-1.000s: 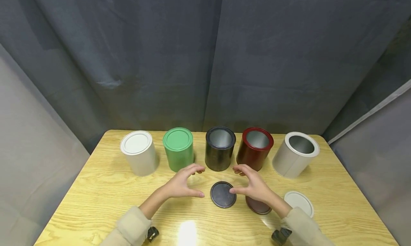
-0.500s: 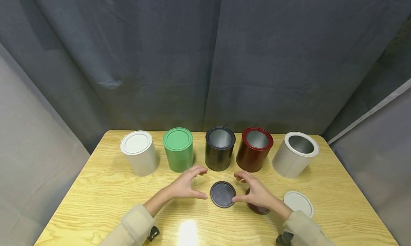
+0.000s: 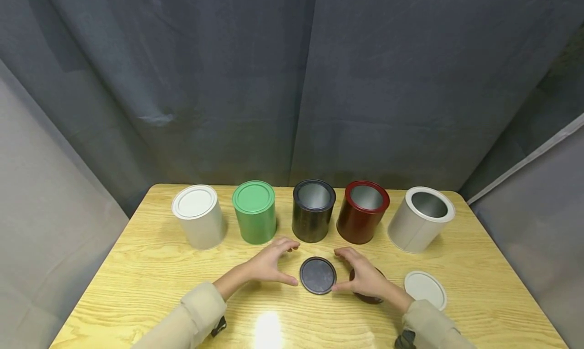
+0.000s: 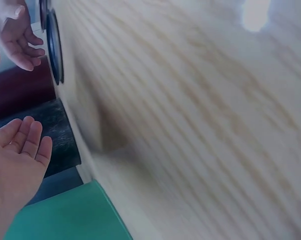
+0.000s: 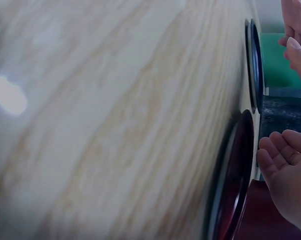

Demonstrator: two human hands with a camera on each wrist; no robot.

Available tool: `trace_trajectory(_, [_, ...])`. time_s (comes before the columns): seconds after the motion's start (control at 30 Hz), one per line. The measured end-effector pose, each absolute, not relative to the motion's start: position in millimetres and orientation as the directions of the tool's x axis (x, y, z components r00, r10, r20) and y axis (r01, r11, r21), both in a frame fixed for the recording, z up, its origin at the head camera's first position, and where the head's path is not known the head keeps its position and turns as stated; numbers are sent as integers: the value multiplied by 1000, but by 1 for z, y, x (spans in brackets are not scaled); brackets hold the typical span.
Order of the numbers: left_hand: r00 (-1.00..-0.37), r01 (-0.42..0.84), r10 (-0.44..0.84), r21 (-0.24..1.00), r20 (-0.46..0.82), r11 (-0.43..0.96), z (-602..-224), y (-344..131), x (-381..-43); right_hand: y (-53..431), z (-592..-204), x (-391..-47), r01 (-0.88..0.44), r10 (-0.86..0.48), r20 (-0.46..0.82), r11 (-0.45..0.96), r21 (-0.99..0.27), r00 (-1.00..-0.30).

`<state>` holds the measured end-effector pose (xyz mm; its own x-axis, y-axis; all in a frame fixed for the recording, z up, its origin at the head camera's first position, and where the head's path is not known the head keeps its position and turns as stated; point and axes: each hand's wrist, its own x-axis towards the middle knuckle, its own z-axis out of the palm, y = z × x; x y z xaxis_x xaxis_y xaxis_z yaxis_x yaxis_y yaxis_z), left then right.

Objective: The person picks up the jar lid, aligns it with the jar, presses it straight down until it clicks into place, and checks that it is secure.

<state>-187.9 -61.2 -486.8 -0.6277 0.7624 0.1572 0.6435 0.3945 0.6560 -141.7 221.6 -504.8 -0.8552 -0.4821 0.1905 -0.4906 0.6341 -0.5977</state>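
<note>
A round black lid (image 3: 318, 275) lies flat on the wooden table between my two hands. My left hand (image 3: 269, 264) curves beside its left edge, thumb and fingers spread apart with nothing in them. On the other side my right hand (image 3: 363, 275) mirrors it, the thumb tip right at the lid's right edge. Beneath the right hand lies a dark red lid (image 5: 233, 185), partly covered in the head view. Behind the black lid stands an uncovered black can (image 3: 313, 220), and to its right an uncovered dark red can (image 3: 359, 222).
A green can (image 3: 256, 220) and a white can (image 3: 204, 230), both lidded, stand to the left. At the right are an uncovered off-white can (image 3: 412, 230) and an off-white lid (image 3: 426, 289). Grey curtains (image 3: 228, 85) hang behind the table (image 3: 150, 283).
Both hands have come slightly nearer the person, and the left hand has also shifted right toward the black lid. The cans and lids stay in place.
</note>
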Motion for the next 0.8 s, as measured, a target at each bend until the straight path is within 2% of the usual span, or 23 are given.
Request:
trace_trajectory(0.17, [-605,661,782,642,151,388,-495,-57,-191,222,-508,-141,-460,-491,114,674,-578,-863])
trace_trajectory(0.37, [-579,687,803,615,142,387,-503,-53,-195,222,-510,-142,-448,-496,84,685,-574,-865])
trace_trajectory(0.8, [-601,662,799,563,4,495,-512,-45,-201,220,-511,-145,-461,-527,49,690,-558,-848])
